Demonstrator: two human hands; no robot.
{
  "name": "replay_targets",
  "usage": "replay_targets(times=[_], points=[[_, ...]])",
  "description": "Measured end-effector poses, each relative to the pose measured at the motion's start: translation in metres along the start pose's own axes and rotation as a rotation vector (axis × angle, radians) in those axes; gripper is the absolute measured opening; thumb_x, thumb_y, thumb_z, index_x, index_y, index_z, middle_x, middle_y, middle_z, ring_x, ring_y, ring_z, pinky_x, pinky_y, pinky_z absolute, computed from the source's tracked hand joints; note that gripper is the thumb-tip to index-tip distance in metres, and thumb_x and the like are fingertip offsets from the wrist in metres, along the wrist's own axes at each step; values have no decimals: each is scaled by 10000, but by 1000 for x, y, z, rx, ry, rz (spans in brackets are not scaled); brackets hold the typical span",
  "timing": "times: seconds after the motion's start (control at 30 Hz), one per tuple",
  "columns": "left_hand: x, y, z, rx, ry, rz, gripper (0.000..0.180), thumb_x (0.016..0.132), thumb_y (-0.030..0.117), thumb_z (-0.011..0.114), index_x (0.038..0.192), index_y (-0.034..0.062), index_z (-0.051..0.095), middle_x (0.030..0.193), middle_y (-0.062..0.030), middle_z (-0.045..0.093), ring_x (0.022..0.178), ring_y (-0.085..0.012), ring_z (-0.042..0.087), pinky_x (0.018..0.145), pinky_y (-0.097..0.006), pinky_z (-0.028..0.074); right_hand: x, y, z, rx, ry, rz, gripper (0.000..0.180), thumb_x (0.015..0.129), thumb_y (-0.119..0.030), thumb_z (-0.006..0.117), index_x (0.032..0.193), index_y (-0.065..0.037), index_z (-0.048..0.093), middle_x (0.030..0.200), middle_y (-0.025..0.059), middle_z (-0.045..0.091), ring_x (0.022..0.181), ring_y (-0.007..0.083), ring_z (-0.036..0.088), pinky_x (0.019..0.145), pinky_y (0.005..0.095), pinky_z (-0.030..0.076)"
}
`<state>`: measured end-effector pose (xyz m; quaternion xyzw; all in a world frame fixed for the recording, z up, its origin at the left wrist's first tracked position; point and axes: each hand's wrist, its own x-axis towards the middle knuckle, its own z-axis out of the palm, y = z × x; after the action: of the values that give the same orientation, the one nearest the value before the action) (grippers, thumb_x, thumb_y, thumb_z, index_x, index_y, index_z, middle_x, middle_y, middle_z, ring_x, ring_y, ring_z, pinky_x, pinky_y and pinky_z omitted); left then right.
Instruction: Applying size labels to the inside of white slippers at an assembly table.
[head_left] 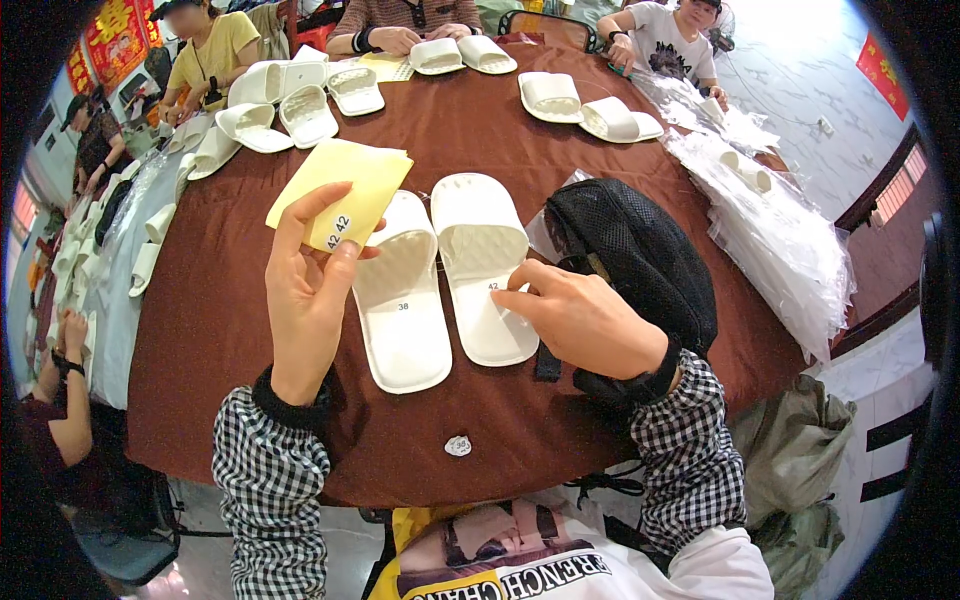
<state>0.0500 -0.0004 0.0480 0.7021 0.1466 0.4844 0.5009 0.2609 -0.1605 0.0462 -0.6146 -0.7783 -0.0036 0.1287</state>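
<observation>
A thin, limp yellow sticker sheet (pixel 340 190), best gripped by its edge, is pinched in the left hand (pixel 305 300) above the table's near edge, while the right hand's fingertips (pixel 515 285) are pressed half-curled, holding nothing, onto the right white slipper (pixel 485 265).

Yellow label sheet (pixel 345 190), left hand (pixel 305 295)

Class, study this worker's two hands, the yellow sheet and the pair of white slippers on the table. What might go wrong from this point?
1. The right hand presses a small sticker onto the right slipper; it may land crooked.
2. The left hand pinches the yellow sticker sheet by one corner only; it could slip.
3. A loose sticker lies near the table edge and might drop.
</observation>
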Motion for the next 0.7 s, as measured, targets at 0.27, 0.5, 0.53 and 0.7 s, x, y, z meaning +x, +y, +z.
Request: replay_targets(times=[0.27, 0.5, 0.53, 0.7], points=[[-1, -1, 1, 18, 8, -8, 417, 909, 2, 472, 1325, 33, 466, 1238, -152, 576, 1077, -224, 625, 868, -318, 512, 2, -5, 2, -5, 11, 30, 363, 765, 10, 585, 1127, 3, 582, 1035, 158, 556, 950, 317, 622, 742, 400, 552], [0, -2, -1, 6, -3, -15, 416, 912, 9, 474, 1327, 38, 463, 1236, -150, 577, 1082, -221, 622, 886, -326, 511, -3, 4, -4, 107, -29, 19, 440, 756, 39, 584, 1195, 10, 583, 1030, 147, 563, 881, 302, 635, 760, 360, 546], [0, -3, 0, 1, -3, -7, 415, 912, 8, 473, 1326, 37, 464, 1235, -149, 578, 1079, -222, 624, 887, -325, 511, -1, 5, -1, 98, -18, 39, 418, 760, 25, 584, 1178, 6, 576, 1033, 152, 556, 915, 304, 629, 754, 378, 550], [0, -1, -1, -36, -2, -16, 430, 883, -77, 468, 1305, 4, 470, 1230, -125, 549, 1072, -193, 606, 871, -321, 528, 1, -1, 5, 5, 29, 13, 381, 767, 21, 575, 1148, 6, 570, 1034, 154, 548, 955, 306, 619, 753, 398, 554]])
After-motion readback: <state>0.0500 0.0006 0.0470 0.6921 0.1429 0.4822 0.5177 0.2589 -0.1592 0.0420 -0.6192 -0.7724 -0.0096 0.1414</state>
